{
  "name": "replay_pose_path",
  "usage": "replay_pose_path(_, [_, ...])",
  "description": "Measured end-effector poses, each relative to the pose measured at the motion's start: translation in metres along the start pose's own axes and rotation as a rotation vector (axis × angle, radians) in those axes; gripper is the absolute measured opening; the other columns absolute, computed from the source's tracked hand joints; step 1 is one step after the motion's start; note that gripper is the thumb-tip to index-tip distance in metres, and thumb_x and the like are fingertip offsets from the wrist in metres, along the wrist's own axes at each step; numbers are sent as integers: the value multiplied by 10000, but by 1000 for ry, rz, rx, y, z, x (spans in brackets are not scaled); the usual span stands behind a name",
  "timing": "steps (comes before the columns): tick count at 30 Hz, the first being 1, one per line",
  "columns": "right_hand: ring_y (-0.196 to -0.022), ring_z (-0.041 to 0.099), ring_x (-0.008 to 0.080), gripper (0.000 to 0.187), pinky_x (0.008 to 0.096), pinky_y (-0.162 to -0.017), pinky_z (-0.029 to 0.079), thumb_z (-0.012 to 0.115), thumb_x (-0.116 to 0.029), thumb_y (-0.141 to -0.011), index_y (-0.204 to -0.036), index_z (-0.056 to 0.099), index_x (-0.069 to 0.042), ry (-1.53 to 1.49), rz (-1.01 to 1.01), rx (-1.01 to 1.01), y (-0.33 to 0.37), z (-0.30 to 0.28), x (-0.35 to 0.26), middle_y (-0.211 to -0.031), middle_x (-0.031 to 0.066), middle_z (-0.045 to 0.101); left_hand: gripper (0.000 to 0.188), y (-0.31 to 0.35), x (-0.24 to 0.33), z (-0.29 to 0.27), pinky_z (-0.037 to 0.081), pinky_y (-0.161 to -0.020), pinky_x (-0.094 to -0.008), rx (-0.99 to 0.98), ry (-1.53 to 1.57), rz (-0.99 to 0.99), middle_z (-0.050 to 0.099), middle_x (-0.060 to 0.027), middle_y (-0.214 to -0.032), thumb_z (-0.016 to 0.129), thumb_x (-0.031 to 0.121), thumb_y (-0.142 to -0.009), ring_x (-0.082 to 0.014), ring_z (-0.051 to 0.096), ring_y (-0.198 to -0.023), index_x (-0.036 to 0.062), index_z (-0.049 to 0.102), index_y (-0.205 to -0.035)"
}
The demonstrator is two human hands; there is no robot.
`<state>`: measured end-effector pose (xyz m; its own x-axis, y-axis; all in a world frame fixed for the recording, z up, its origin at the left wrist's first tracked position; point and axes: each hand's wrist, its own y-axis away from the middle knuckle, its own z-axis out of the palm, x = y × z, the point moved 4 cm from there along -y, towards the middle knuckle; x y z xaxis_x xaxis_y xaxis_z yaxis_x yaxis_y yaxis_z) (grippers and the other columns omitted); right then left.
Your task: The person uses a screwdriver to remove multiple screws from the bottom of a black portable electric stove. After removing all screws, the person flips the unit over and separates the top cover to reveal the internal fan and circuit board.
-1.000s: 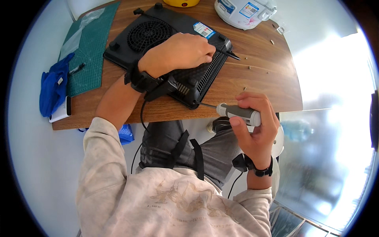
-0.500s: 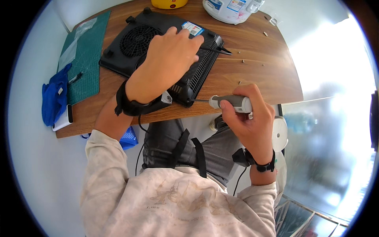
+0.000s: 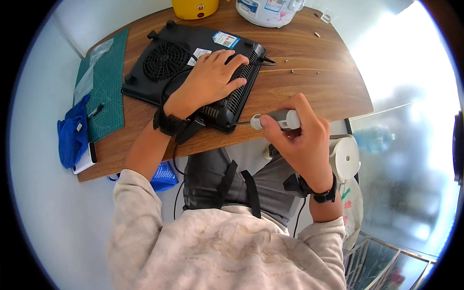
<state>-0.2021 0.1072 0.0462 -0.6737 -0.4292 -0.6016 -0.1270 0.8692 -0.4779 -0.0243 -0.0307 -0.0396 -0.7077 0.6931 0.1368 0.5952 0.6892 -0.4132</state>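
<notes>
A black induction cooker (image 3: 143, 86) lies upside down on the wooden table, its round fan grille (image 3: 166, 60) and several stubby feet facing up. My left hand (image 3: 212, 77) rests on its underside with the fingers spread, near the vent slots and a power cord. In my right hand (image 3: 307, 137) is a screwdriver (image 3: 279, 117) with a grey and white handle, held almost level. Its shaft points left and the tip meets the cooker's near right corner; whether it sits in a screw cannot be made out.
Several small screws (image 3: 292, 71) lie on the table (image 3: 328, 92) to the right. A green cutting mat (image 3: 108, 101) and a blue cloth bag (image 3: 73, 133) are at left. At the back stand a yellow appliance (image 3: 193, 8) and a white one (image 3: 263, 14). A white roll (image 3: 347, 157) is below right.
My left hand has come down flatter, nearer the cooker's right side, uncovering a white label. The screwdriver stays at the same corner, its handle turned slightly. The whole view has shifted a little.
</notes>
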Motion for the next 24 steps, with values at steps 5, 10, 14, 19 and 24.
replay_pose_path(5, [-482, 626, 155, 338, 260, -485, 475, 856, -257, -838, -875, 576, -71, -3, 5, -15, -1, 2, 0, -563, 30, 592, 522, 4, -5, 5, 397, -1127, -478, 109, 57, -47, 542, -138, -1454, 641, 425, -982, -339, 508, -1357, 168, 535, -1423])
replay_pose_path(10, [-508, 657, 161, 295, 267, -506, 499, 836, -192, -840, -901, 581, -56, -90, 67, -2, -9, 3, 3, -596, 51, 613, 487, 5, -6, 10, 392, -1137, -476, 98, 26, -86, 551, -113, -1459, 651, 423, -963, -329, 528, -1336, 164, 602, -1373])
replay_pose_path(14, [-528, 673, 178, 279, 273, -522, 512, 822, -145, -827, -939, 583, -53, -119, 48, -66, -15, 1, 0, -645, 67, 635, 464, 5, -7, 12, 395, -1135, -474, 116, 68, -102, 557, -104, -1456, 657, 421, -953, -324, 542, -1321, 165, 642, -1340])
replay_pose_path(19, [-575, 681, 216, 299, 322, -569, 530, 810, -126, -820, -999, 578, -67, -126, 100, -155, -19, -4, -2, -694, 75, 656, 456, 6, -3, 9, 402, -1128, -472, 135, 48, -105, 569, -104, -1451, 659, 419, -950, -316, 544, -1323, 171, 652, -1333])
replay_pose_path(24, [-651, 684, 277, 310, 356, -613, 531, 822, -159, -825, -996, 576, -77, -98, -96, -190, -19, -1, -11, -730, 76, 660, 444, 6, -2, 7, 401, -1122, -473, 144, 51, -123, 582, -98, -1445, 664, 413, -943, -311, 542, -1332, 185, 661, -1324])
